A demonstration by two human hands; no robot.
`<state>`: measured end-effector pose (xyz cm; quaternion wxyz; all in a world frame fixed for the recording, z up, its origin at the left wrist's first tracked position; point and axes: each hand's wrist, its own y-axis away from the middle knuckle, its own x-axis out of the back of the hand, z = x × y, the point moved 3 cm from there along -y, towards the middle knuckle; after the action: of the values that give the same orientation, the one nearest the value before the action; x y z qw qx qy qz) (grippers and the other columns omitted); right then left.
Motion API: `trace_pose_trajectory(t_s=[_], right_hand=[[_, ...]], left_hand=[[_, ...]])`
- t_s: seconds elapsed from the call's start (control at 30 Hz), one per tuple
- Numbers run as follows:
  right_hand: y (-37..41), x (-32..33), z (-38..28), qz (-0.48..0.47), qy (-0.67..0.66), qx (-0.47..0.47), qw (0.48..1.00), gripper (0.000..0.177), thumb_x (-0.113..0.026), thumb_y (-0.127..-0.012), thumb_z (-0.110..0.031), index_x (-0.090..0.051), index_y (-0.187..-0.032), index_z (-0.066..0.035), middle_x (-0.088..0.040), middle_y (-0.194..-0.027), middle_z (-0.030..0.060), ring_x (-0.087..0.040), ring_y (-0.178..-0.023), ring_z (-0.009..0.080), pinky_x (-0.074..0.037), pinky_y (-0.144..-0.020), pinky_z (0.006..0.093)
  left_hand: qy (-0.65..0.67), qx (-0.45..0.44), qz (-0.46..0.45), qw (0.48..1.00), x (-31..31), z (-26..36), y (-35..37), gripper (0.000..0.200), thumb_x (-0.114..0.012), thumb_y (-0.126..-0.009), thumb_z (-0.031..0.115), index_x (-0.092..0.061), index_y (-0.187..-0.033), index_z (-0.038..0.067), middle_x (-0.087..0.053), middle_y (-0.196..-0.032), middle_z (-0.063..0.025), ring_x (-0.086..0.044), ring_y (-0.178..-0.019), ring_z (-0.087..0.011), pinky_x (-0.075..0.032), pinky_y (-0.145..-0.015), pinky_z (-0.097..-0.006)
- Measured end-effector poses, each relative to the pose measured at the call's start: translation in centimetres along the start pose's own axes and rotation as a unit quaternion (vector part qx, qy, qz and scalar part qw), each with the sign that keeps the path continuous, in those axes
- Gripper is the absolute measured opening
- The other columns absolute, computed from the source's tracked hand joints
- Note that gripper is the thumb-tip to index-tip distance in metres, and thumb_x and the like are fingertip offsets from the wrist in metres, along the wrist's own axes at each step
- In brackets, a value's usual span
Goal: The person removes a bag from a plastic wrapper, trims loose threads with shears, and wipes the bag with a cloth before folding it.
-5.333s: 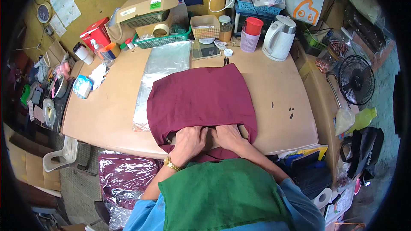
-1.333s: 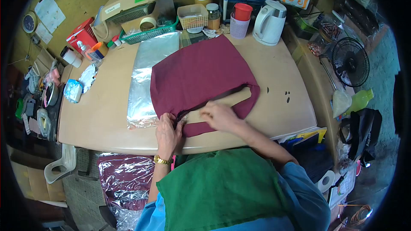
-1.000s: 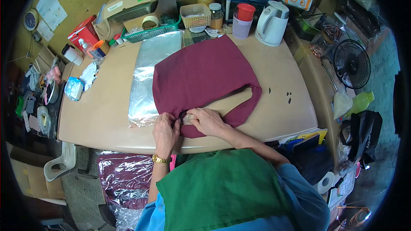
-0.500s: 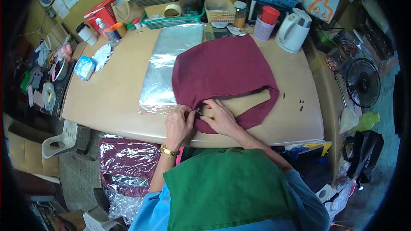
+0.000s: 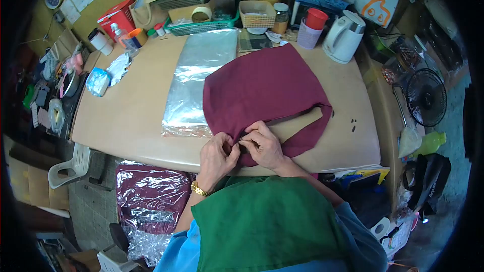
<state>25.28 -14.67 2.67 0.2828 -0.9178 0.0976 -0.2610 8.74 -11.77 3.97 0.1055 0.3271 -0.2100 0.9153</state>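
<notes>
A maroon cloth (image 5: 262,80) with a wide strap (image 5: 307,133) looping from its right side lies on the table. My left hand (image 5: 217,157) is closed, thumb and fingers pinching the cloth at its near left corner. Beside it my right hand (image 5: 264,146) pinches the same spot, its fingertips almost touching the left ones. A small dark bit shows between the fingertips, too small to make out. Under the cloth's left side lies a stack of clear plastic bags (image 5: 189,95).
A kettle (image 5: 344,38), a red cup (image 5: 316,19), a jar (image 5: 281,17) and a green basket (image 5: 204,26) line the table's back. At left stand a tumbler (image 5: 101,42) and a blue packet (image 5: 98,81). Plastic-wrapped maroon cloth (image 5: 151,191) sits below the table's front edge.
Both hands have moved slightly down toward my body, drawing the cloth's near corner with them. The gap inside the strap loop has become narrower. Both hands still pinch the cloth.
</notes>
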Motion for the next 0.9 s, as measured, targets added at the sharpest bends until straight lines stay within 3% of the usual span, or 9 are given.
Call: trace_pose_trajectory(t_s=[0.23,0.4,0.5,0.53,0.57,0.63,0.77,0.83,0.9], right_hand=[[1.1,-1.5,2.4,-0.083,-0.2,-0.204,0.955,0.011,-0.069,-0.087,0.002,-0.06,-0.081,0.002,-0.069,-0.085,0.0078,-0.061,-0.068,0.0084,-0.049,-0.059,0.0269],[0.6,0.0,2.3,-0.119,-0.105,-0.171,0.972,0.014,-0.07,-0.089,-0.006,-0.06,-0.081,0.0,-0.068,-0.077,0.005,-0.059,-0.066,0.0079,-0.048,-0.059,0.0279],[0.0,2.9,4.7,0.022,-0.023,-0.176,0.984,0.015,-0.071,-0.089,-0.009,-0.06,-0.08,-0.004,-0.062,-0.07,0.0048,-0.054,-0.065,0.0076,-0.045,-0.059,0.0274],[-0.3,4.7,5.8,0.077,0.04,-0.136,0.987,0.015,-0.072,-0.086,-0.007,-0.059,-0.078,-0.004,-0.059,-0.068,0.0059,-0.056,-0.063,0.0141,-0.046,-0.061,0.032],[-1.0,7.1,6.2,0.127,0.177,-0.049,0.975,0.017,-0.072,-0.082,-0.012,-0.057,-0.075,-0.009,-0.059,-0.071,0.0091,-0.061,-0.069,0.0308,-0.046,-0.064,0.0441],[-0.8,11.3,6.9,0.171,0.299,-0.063,0.936,0.016,-0.075,-0.078,-0.011,-0.059,-0.075,-0.011,-0.058,-0.097,0.0083,-0.058,-0.088,0.0304,-0.043,-0.077,0.0469],[-0.2,15.9,6.0,0.22,0.369,-0.093,0.898,0.017,-0.077,-0.075,-0.01,-0.06,-0.078,-0.009,-0.055,-0.097,0.0088,-0.056,-0.083,0.0302,-0.043,-0.075,0.0446],[0.7,16.2,8.2,0.194,0.329,-0.132,0.915,0.019,-0.078,-0.08,-0.012,-0.06,-0.083,-0.008,-0.055,-0.099,0.0063,-0.058,-0.085,0.0231,-0.047,-0.074,0.0381],[1.5,15.9,11.7,0.171,-0.071,-0.216,0.959,0.017,-0.072,-0.09,-0.017,-0.062,-0.095,-0.006,-0.059,-0.101,0.0051,-0.061,-0.083,0.0153,-0.05,-0.069,0.0307]], left_hand=[[-0.094,-0.044,-0.04,0.994,-0.5,0.2,0.1,0.026,-0.077,-0.081,0.022,-0.06,-0.084,0.003,-0.063,-0.075,-0.0172,-0.063,-0.073,-0.0379,-0.049,-0.064,-0.0448],[-0.091,-0.038,-0.109,0.989,-0.6,0.5,0.2,0.021,-0.072,-0.084,0.018,-0.058,-0.082,0.003,-0.063,-0.077,-0.0192,-0.062,-0.073,-0.0391,-0.047,-0.064,-0.0459],[-0.097,-0.038,-0.092,0.99,0.3,0.5,0.2,0.019,-0.071,-0.085,0.016,-0.058,-0.081,0.003,-0.062,-0.075,-0.0191,-0.062,-0.072,-0.0391,-0.046,-0.062,-0.0455],[-0.098,-0.039,-0.093,0.99,0.9,0.3,0.2,0.019,-0.071,-0.085,0.016,-0.058,-0.081,0.003,-0.062,-0.075,-0.0191,-0.062,-0.072,-0.0391,-0.046,-0.062,-0.0455],[-0.11,-0.03,-0.076,0.991,1.6,0.1,0.1,0.015,-0.069,-0.085,0.014,-0.058,-0.082,0.003,-0.062,-0.074,-0.018,-0.061,-0.071,-0.0392,-0.047,-0.064,-0.0465],[-0.121,-0.021,-0.059,0.991,3.2,-0.7,0.1,0.012,-0.067,-0.085,0.012,-0.058,-0.082,0.003,-0.062,-0.074,-0.017,-0.061,-0.071,-0.0394,-0.048,-0.065,-0.0475],[-0.128,0.077,-0.027,0.988,5.6,-2.5,-0.6,0.012,-0.068,-0.084,0.01,-0.058,-0.085,0.004,-0.063,-0.077,-0.017,-0.061,-0.073,-0.0381,-0.047,-0.067,-0.048],[-0.149,0.079,-0.019,0.986,5.9,-3.4,-1.2,0.012,-0.069,-0.084,0.009,-0.059,-0.088,0.004,-0.063,-0.08,-0.0163,-0.061,-0.075,-0.0376,-0.047,-0.067,-0.0477],[-0.24,-0.02,0.132,0.962,6.6,-3.9,-2.5,0.02,-0.072,-0.082,0.007,-0.059,-0.097,0.005,-0.062,-0.087,-0.0149,-0.06,-0.079,-0.0368,-0.046,-0.069,-0.0459]])
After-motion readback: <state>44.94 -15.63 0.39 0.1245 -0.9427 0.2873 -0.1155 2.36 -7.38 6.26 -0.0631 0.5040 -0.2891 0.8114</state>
